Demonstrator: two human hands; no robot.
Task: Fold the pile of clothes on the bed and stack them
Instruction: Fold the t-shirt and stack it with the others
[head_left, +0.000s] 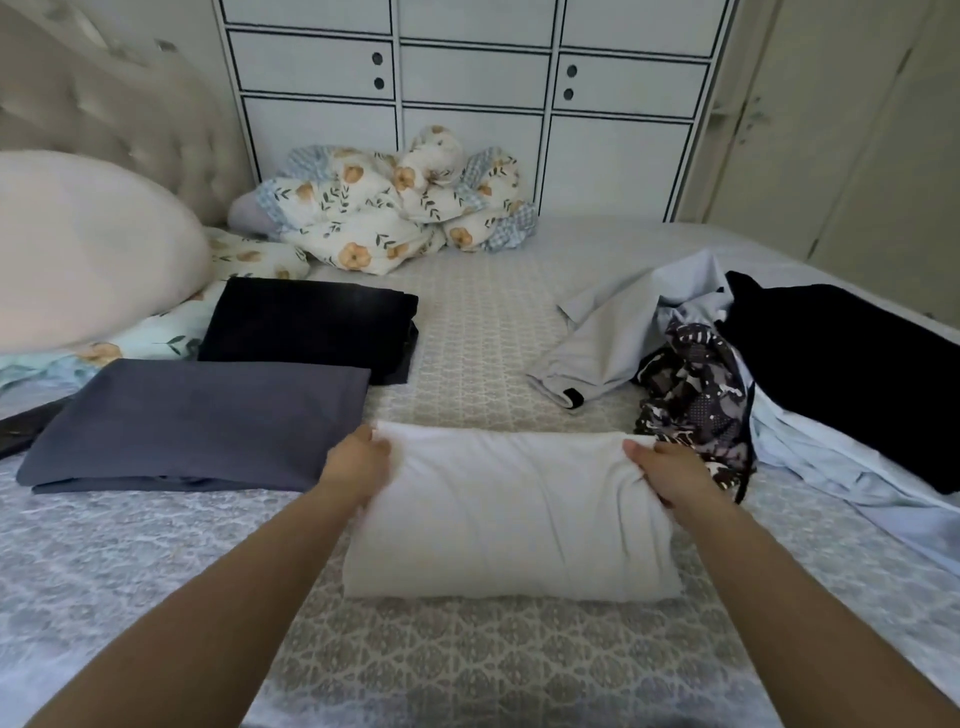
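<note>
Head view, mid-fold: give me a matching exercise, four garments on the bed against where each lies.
Things:
1. white folded garment
2. slate-grey folded garment
3. black folded garment
4. black-and-white patterned garment

Places:
A. in the unfolded heap on the right
B. far left, beyond the grey one
C. near left, by the left hand
D. centre, gripped by both hands

Pairs: 1-D, 2-C, 3-B, 4-A

The left hand (358, 462) and right hand (670, 475) pinch the far corners of a folded white garment (511, 514) on the bed (467, 670); a folded grey garment (197, 421) lies left. Unfolded clothes (727, 374) lie right.
</note>
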